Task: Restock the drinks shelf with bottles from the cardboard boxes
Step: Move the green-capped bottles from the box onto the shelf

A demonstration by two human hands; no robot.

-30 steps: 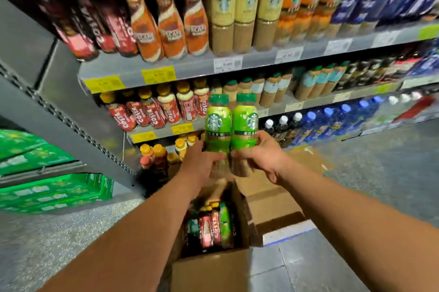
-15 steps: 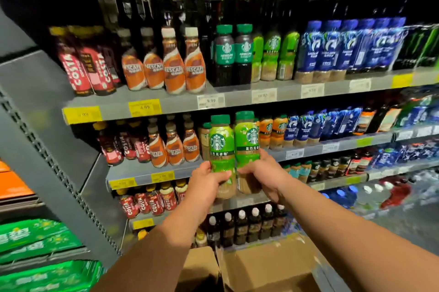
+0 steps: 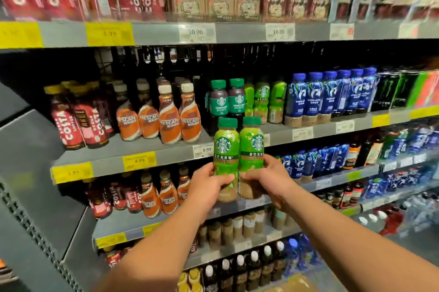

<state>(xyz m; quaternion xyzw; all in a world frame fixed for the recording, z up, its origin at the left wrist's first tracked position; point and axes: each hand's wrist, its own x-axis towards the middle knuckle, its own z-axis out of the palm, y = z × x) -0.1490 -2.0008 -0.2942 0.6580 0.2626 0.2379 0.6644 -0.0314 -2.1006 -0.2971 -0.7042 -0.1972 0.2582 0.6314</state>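
Left hand [image 3: 209, 187] grasps the left bottle [image 3: 226, 149]; right hand [image 3: 268, 180] grasps the right bottle [image 3: 252, 147]. Both stand upright, side by side and touching, near the shelf [image 3: 166, 161] edge.

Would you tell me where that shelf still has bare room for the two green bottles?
Bare shelf shows in front of the Nescafe bottles, and in front of the matching green bottles set back right of the dark Starbucks pair. The blue bottles and Costa bottles stand crowded.
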